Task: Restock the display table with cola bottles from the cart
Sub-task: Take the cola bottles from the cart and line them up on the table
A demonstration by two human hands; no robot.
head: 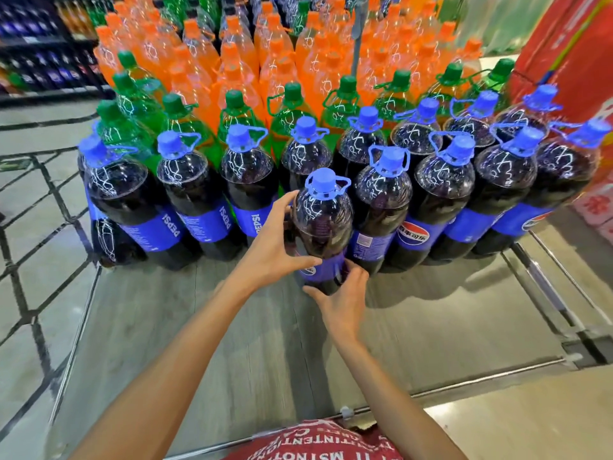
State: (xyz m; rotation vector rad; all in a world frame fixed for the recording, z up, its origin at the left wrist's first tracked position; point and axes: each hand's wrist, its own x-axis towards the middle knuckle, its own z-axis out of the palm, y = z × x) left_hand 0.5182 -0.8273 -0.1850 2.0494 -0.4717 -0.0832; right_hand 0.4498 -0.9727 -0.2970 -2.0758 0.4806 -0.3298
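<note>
A large cola bottle (323, 224) with a blue cap and blue label stands upright on the grey display table (185, 330), in front of the cola row (441, 194). My left hand (273, 250) wraps its left side, fingers high near the shoulder and thumb across the label. My right hand (343, 298) cups its base from the front right, fingertips on the lower label and thumb spread under it. The cart is out of view.
Behind the cola stand several green bottles (237, 111) and a block of orange bottles (232, 58). A metal rail (481, 380) edges the table's front. Tiled floor (30, 207) lies to the left, a red wall (564, 51) to the right.
</note>
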